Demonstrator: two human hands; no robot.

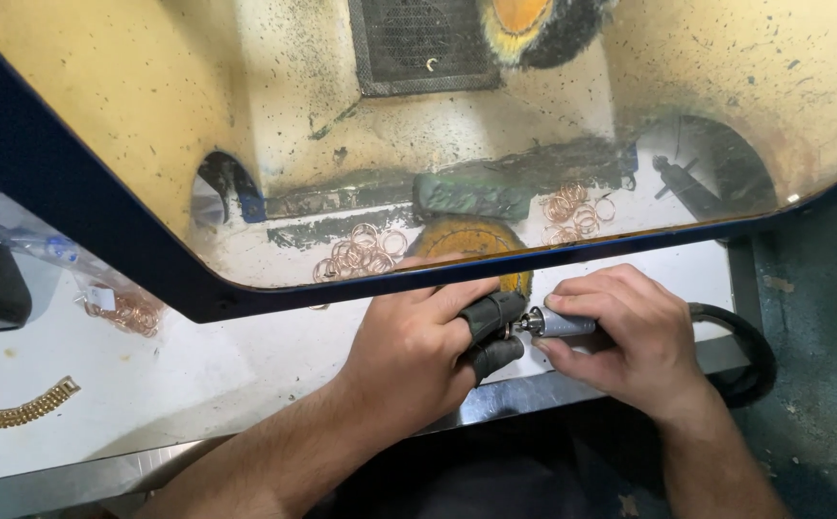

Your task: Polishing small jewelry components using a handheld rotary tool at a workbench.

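2 hands met over a small rotary tool at the bench edge.

Low in the frame, the right hand (630, 332) gripped the rotary tool (558, 324), and the left hand (428, 351), its fingers in dark covers, pinched something hidden at its tip. Behind them, copper rings (361, 252) lay under the stained shield (553, 115); a gold chain (15, 413) lay at lower left.

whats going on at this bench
A person is working at a polishing bench behind a grimy clear shield. The right hand holds a rotary handpiece, its tip against a small piece pinched in the left hand, whose fingertips wear dark guards. Piles of copper-coloured rings lie behind the shield, and a gold chain bracelet lies on the white bench.
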